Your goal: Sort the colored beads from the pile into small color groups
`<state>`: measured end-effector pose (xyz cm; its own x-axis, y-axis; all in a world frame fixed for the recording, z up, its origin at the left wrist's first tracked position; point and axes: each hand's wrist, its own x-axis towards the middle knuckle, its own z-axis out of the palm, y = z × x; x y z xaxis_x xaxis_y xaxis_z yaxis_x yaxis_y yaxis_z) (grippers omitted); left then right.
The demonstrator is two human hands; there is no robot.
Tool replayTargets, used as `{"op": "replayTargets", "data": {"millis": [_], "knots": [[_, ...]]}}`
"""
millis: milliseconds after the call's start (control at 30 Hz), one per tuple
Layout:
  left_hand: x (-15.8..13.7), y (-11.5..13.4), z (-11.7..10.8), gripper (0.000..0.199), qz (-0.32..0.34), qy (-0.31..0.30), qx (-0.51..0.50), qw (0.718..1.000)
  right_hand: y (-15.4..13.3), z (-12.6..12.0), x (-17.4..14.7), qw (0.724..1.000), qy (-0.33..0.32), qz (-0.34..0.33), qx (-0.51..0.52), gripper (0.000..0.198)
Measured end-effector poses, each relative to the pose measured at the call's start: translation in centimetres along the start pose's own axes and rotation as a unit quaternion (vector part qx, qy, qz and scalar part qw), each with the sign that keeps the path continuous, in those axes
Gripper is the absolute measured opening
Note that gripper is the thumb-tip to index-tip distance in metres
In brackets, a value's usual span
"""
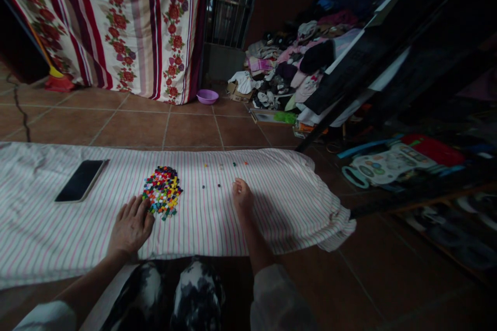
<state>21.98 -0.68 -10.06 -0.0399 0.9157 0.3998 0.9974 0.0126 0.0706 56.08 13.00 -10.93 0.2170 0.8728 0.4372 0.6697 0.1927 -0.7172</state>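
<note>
A heap of small coloured pieces (162,189), like tiny beads or tiles, lies on the striped cloth (295,191) in front of me. My left hand (132,222) rests on the cloth at the heap's lower left edge, fingers stretched out and touching its border. To the right, my right hand (243,196) is closed, thumb and fingers pinched together; whatever is in them is too small to make out. Left of it sit two dark pieces (219,185). Farther back is a spaced row of single pieces, among them a green one (234,164) and an orange one (246,163).
A phone (81,181) lies on the cloth at the left. Beyond, on the tiled floor, are a purple bowl (207,96) and a big pile of clothes (291,62). A flowered curtain (143,26) hangs behind. A toy panel (388,165) lies at the right.
</note>
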Motion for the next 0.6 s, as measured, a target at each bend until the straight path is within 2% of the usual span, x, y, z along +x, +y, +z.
{"op": "replayTargets", "data": {"millis": [233,600], "knots": [[-0.1,-0.2,0.3,0.052,0.007,-0.003,0.011,1.000,1.4,-0.5,0.5,0.999,0.015,-0.009,-0.046,0.038],[-0.1,-0.3,0.4,0.050,0.019,0.015,0.028,0.999,4.5,-3.2,3.5,0.994,0.077,0.031,-0.072,0.036]]}}
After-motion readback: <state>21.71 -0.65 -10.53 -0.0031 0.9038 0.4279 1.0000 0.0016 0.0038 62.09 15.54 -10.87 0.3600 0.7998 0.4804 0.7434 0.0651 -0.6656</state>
